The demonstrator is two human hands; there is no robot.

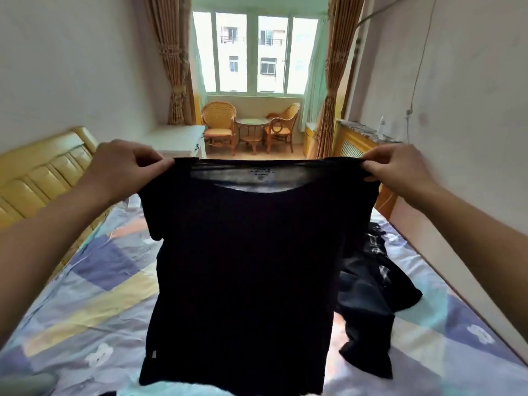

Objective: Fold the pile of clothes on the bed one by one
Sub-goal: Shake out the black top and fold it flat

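Left hand [123, 164] and right hand [400, 167] pinch black T-shirt [243, 267] shoulders; thin knit hangs flat over patchwork bed [94, 295].

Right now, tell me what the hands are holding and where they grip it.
Left hand and right hand pinch a dark T-shirt at its two shoulders.

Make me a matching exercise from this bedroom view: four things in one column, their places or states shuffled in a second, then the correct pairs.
Things:
1. black short-sleeved T-shirt
2. crumpled dark clothes pile
3. two woven wicker armchairs
4. padded yellow headboard

Places or states:
A. by the window, flanking a small round table
B. lying on the patchwork bedsheet
C. along the bed's left edge
D. pinched at its shoulders by left hand and right hand

Pairs: 1-D, 2-B, 3-A, 4-C
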